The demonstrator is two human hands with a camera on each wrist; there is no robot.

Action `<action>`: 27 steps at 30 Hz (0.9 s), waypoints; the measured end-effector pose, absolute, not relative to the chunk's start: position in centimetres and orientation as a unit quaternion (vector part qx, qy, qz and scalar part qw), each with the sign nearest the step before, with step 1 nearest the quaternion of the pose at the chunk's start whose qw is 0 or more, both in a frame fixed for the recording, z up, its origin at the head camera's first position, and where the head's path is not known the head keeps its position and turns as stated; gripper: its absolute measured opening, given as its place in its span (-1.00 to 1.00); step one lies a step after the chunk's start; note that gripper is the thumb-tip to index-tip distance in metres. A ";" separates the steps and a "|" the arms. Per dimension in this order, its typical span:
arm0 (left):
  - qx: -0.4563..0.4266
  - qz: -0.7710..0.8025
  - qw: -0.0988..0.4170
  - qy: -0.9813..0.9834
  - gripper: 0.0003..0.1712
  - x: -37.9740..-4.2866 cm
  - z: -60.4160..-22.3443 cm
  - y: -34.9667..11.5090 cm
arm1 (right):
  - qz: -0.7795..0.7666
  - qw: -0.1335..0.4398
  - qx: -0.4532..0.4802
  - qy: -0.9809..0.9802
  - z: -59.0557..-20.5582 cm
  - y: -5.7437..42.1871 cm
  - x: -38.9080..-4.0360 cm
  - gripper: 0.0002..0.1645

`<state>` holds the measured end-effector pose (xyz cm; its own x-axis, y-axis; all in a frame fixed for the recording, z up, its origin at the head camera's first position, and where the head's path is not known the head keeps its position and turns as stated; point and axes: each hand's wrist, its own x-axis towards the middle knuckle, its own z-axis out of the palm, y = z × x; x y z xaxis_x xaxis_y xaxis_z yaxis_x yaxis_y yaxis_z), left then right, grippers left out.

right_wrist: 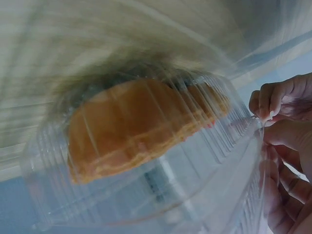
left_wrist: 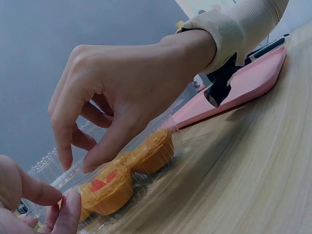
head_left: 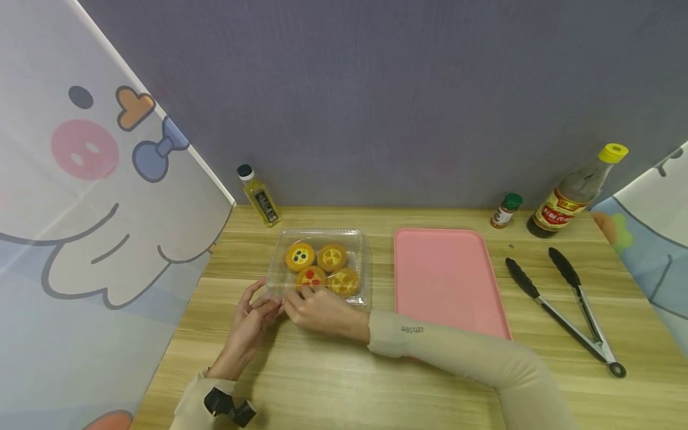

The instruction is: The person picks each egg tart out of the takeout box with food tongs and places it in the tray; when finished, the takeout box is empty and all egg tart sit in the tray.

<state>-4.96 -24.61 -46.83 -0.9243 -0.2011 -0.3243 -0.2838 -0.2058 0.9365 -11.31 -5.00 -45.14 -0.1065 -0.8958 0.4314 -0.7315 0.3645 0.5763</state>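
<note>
A clear plastic clamshell box point(head_left: 276, 263) with a ribbed rim lies lid down over several round yellow tarts on the table. Some tarts point(head_left: 331, 258) have a cross-like top; one point(head_left: 300, 257) bears dark dots and another point(left_wrist: 113, 192) red pieces. At the box's near left corner, my left hand point(head_left: 252, 322) pinches the rim between thumb and forefinger. My right hand point(head_left: 325, 312) is just beside it at the front edge, thumb and curled forefinger at the plastic rim. Its fingertips are partly hidden in the head view.
Right of the box lies a pink tray point(head_left: 443, 278), partly under my right forearm. Metal tongs point(head_left: 580, 316) with black tips lie further right. A sauce bottle point(head_left: 564, 200), a green-capped spice jar point(head_left: 506, 211) and an oil bottle point(head_left: 261, 200) stand along the back wall.
</note>
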 end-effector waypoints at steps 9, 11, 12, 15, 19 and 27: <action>-0.200 0.757 0.022 0.622 -0.23 -5.1 -46.8 -24.3 | -0.108 0.385 0.563 -0.723 -45.6 -4.8 -11.7 -0.66; -0.201 0.755 0.021 0.624 -0.22 -5.1 -46.8 -24.3 | -0.106 0.389 0.562 -0.722 -45.6 -4.8 -11.7 -0.66; -0.202 0.754 0.022 0.624 -0.21 -5.2 -46.7 -24.3 | -0.104 0.392 0.561 -0.721 -45.6 -4.8 -11.7 -0.66; -0.204 0.750 0.020 0.629 -0.22 -5.2 -46.6 -24.2 | -0.096 0.404 0.558 -0.719 -45.6 -4.9 -11.8 -0.68; -0.210 0.749 0.014 0.628 -0.27 -5.3 -46.7 -24.0 | -0.081 0.420 0.551 -0.717 -46.0 -5.1 -11.9 -0.69; -0.215 0.755 0.004 0.619 -0.32 -5.1 -46.8 -24.0 | -0.070 0.435 0.553 -0.707 -46.6 -5.4 -12.0 -0.68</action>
<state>-5.10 -23.96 -46.82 -0.9077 -0.2606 -0.3289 -0.2715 -0.2329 0.9338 -11.97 -5.39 -46.60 -0.0082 -0.8429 0.5380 -0.7214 0.3776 0.5806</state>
